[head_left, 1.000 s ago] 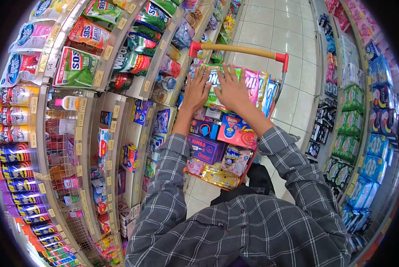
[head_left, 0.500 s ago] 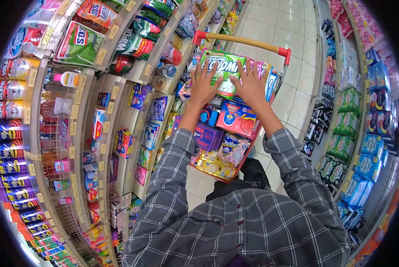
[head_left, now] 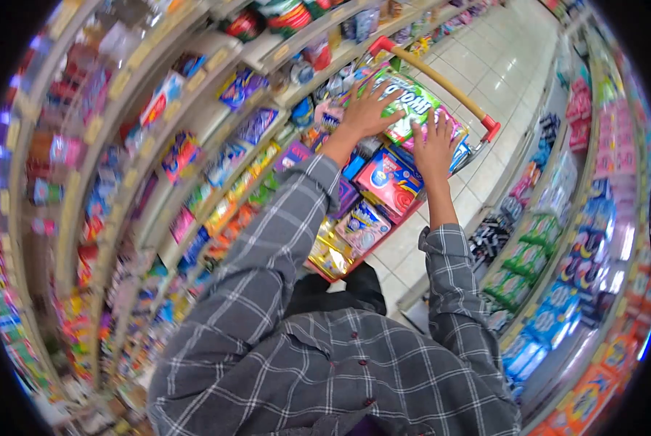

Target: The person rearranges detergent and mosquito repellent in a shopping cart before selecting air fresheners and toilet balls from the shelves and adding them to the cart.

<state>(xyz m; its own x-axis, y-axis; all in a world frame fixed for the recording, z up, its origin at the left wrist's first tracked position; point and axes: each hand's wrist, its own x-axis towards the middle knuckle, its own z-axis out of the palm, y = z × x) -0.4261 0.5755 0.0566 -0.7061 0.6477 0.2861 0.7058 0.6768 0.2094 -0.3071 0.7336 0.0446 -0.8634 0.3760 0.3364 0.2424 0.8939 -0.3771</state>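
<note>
My left hand (head_left: 369, 110) rests with its fingers spread on the upper left of a green packet (head_left: 414, 107) with large white lettering. On the packet's right side, over a pink pack (head_left: 452, 131), lies my right hand (head_left: 434, 147), its fingers stretched out. Both packs sit on top of the goods in a shopping cart with a tan bar (head_left: 441, 76) and red corner pieces. Nearer my body, the cart holds a pink-red box (head_left: 388, 182), a pale box (head_left: 363, 227), a purple box (head_left: 346, 196) and shiny yellow packs (head_left: 330, 247).
Crowded shelves (head_left: 187, 163) of packaged goods run close along the cart's left side. Another shelf row stands on the right, with green packs (head_left: 518, 263) and blue packs (head_left: 554, 309). Between them, a white tiled floor (head_left: 501, 67) stretches ahead.
The view has turned, so the cart and aisle now appear slanted to the right. Both hands are still on the packs, with the left nearer the green packet's left edge. The picture is blurrier.
</note>
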